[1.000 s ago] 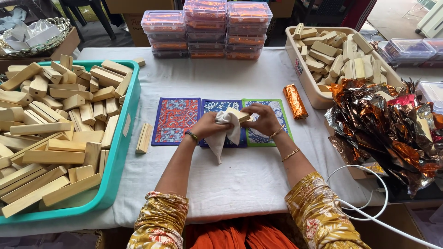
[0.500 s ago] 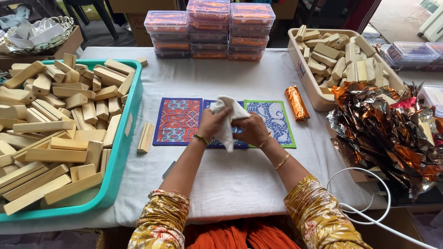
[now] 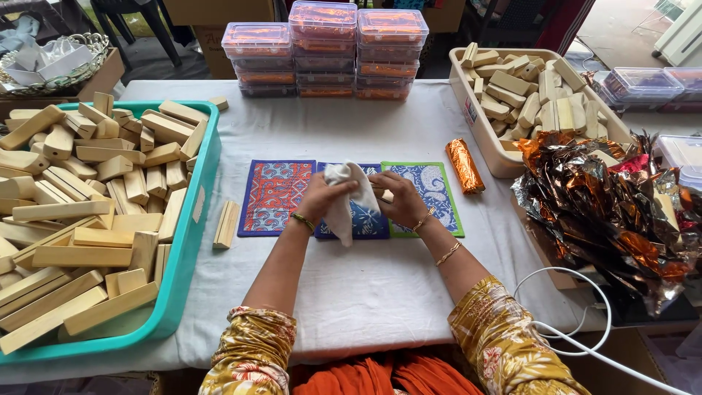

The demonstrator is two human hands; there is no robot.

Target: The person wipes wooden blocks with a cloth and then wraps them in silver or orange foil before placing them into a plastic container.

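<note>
My left hand (image 3: 319, 197) grips a white cloth (image 3: 346, 196) that hangs down over the patterned mats (image 3: 274, 194). My right hand (image 3: 398, 197) holds a small pale wooden block (image 3: 383, 196) against the cloth, mostly hidden by the fingers. Both hands meet above the middle blue mat. A block wrapped in orange foil (image 3: 465, 165) lies just right of the green-edged mat (image 3: 435, 192). A bare wooden block (image 3: 226, 224) lies left of the mats.
A teal tub (image 3: 189, 249) full of wooden blocks fills the left. A beige bin (image 3: 479, 124) of blocks stands at the back right, crumpled foil sheets (image 3: 607, 212) beside it. Stacked lidded boxes (image 3: 325, 51) sit at the back. A white cable (image 3: 585, 344) lies near the right front edge.
Both hands have lifted the cloth and block a little and turned them; the cloth, earlier spread under the hands, now drapes down from my left hand.
</note>
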